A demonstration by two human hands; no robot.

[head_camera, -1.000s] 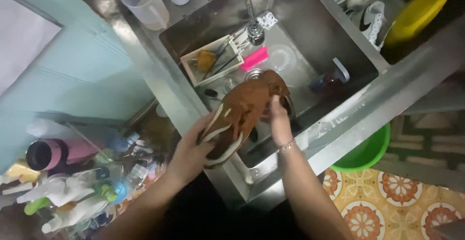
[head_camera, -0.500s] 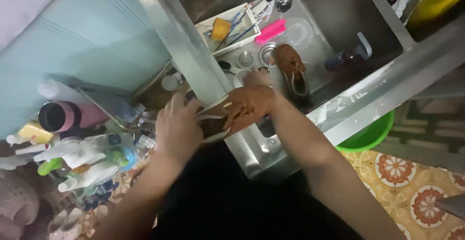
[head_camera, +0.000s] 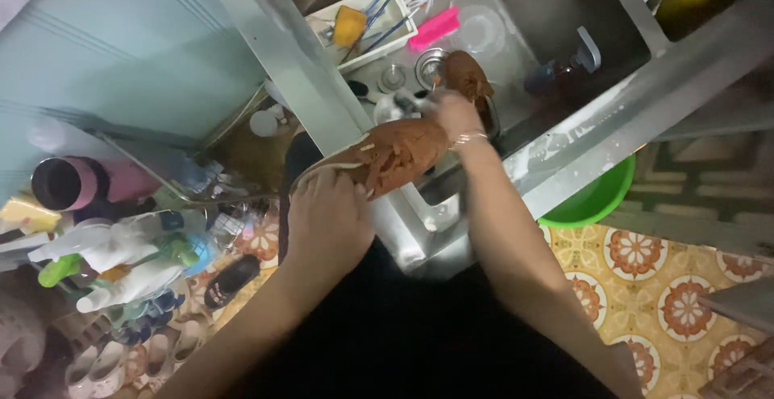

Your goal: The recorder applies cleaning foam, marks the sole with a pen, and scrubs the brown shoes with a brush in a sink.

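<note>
Shoe held over the sink's front edge

Bottles crowd the floor at the far left: a pink flask (head_camera: pixel 76 183) lying on its side and white spray bottles with green triggers (head_camera: pixel 121 254) below it, with small sandals (head_camera: pixel 129 351) near the bottom corner. To their right the left hand (head_camera: pixel 326 226) has its grip clamped on the heel end of a brown shoe (head_camera: pixel 395 153), fingers wrapped over the pale sole edge. The shoe lies tilted across the front left corner of the steel sink (head_camera: pixel 564 137), toe pointing into the basin. The right hand (head_camera: pixel 453 115) is at the toe end, fingers curled together against it; whether they hold something small there I cannot tell. A thin bracelet (head_camera: pixel 469 136) circles that wrist. Just beyond the right hand a second brown shoe (head_camera: pixel 466 75) rests in the basin beside the drain (head_camera: pixel 431 59). Toward the sink's back lie a white tray with a yellow sponge (head_camera: pixel 350 25) and a pink brush (head_camera: pixel 434 28). At the right, under the sink's front edge, a green basin (head_camera: pixel 592 201) sits on the patterned floor tiles (head_camera: pixel 685 286).
</note>
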